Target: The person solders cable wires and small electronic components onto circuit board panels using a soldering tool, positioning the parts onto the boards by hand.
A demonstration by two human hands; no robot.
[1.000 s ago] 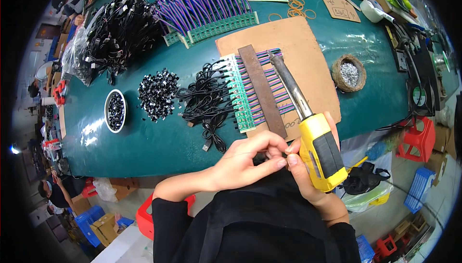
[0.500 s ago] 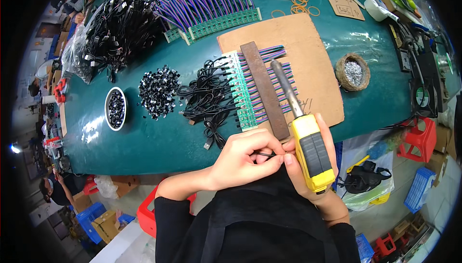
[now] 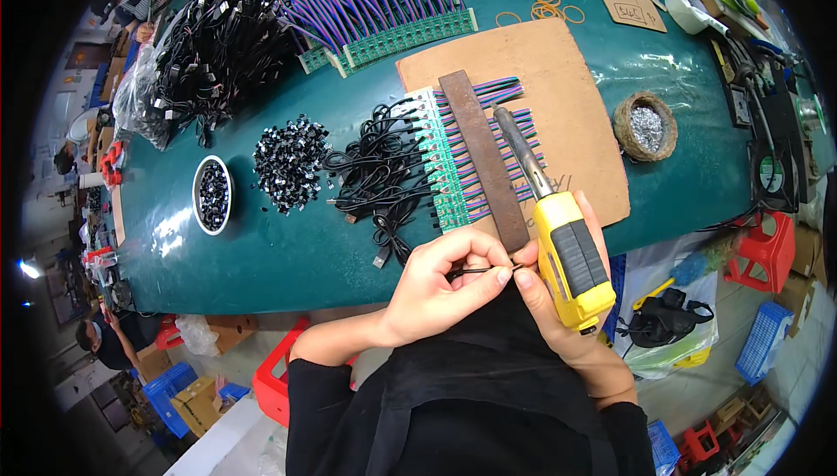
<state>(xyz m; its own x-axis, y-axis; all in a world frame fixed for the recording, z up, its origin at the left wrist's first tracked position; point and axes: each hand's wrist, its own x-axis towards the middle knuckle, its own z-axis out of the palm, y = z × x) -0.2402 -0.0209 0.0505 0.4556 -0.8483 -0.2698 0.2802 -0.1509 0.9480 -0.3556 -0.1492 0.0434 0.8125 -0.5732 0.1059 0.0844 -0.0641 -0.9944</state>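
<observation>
1. Cable [image 3: 478, 271], black, thin: strung between the hands, before the near table edge. Probably light and flexible, with fine, easily harmed ends; best taken by the sleeve, close to the tip.
2. Soldering gun [image 3: 575, 254], yellow body, black side panel: over the right hand, barrel angled up and away above the bar. Likely the heavier piece, rigid, its grip non-slip; take it by the body (the metal barrel may be hot).
3. Left hand [image 3: 445, 280]: fingers curled, thumb and forefinger together, clamped on the cable.
4. Right hand [image 3: 567, 332]: closed about the gun's body, thumb and fingertip brought together at the cable's end; the exact contact there is too small to tell.
5. Board [image 3: 445, 162], green and white, cables left, coloured wires right: on cardboard [image 3: 597, 136]. Presumably stiff yet fragile at its joints; hold by the edges.
6. Bar [image 3: 484, 153], brown, flat: across the wires beside the board. Looks like metal, so heavy and rigid; lift by an end.
</observation>
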